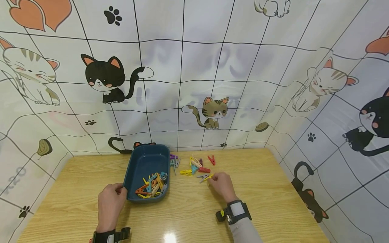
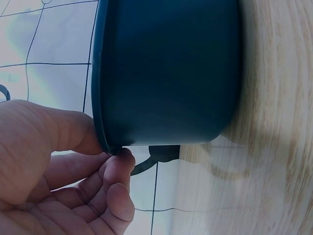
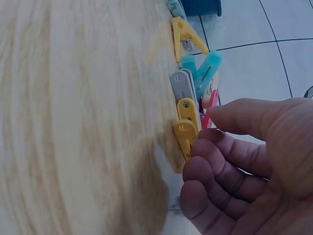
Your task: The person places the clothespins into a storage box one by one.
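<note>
A dark blue tray (image 1: 143, 162) stands on the wooden table and holds several coloured clothespins (image 1: 152, 186) at its near end. My left hand (image 1: 121, 189) grips the tray's near left corner, with the thumb (image 2: 63, 129) on the rim (image 2: 100, 98) and a curled finger under it. To the right of the tray lie several loose clothespins (image 1: 196, 167). My right hand (image 1: 211, 179) is at the near edge of that group. Its thumb and curled forefinger pinch a yellow clothespin (image 3: 187, 128) that still lies on the table, next to a grey one (image 3: 182, 85).
A cat-print cloth (image 1: 194, 84) walls in the table at the back and on both sides. A red clothespin (image 1: 211, 159) lies furthest back. Bare wood (image 1: 258, 189) stretches to the right of the hand and along the front edge.
</note>
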{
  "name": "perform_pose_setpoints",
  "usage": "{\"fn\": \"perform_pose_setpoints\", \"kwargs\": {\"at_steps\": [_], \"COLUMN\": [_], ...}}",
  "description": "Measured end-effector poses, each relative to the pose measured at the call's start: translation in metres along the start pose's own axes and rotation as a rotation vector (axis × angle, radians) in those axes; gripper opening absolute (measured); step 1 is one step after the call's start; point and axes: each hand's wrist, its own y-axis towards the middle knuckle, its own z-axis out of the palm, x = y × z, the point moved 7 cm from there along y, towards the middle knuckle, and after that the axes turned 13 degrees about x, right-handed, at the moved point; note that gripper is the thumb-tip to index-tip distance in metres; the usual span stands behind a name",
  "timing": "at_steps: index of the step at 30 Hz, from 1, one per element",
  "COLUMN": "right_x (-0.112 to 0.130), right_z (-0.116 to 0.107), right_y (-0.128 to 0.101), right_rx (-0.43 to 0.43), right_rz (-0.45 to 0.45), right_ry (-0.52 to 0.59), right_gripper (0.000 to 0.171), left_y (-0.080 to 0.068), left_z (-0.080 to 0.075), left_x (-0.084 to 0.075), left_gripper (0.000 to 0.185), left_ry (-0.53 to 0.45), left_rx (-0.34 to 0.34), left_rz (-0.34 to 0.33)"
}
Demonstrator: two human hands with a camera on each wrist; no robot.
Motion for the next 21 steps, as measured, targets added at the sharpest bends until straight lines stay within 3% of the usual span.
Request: {"fn": "perform_pose_setpoints", "kwargs": {"at_steps": [6, 11, 21], "right_x": [-0.0044, -0.0011, -0.0009], "right_z": [0.0043, 0.0044, 0.0043], "right_y": [-0.0015, -0.0036, -0.006], "right_rx": [0.042, 0.049, 0.056], "right_rz": [0.041, 0.022, 0.058], "right_ry": [-0.008, -0.018, -0.036], "right_gripper": [0.029, 0.037, 0.042], "left_y": [0.0006, 0.0006, 0.0002], "left_z": [0.0004, 0.0006, 0.0], "left_x": [0.0011, 0.0015, -0.0002], "left_gripper": [0.022, 0.022, 0.022], "left_ry": [-0.004, -0.002, -0.005], "left_rx": [0.005, 0.001, 0.005], "left_rz": [-0.012, -0.005, -0.009]}}
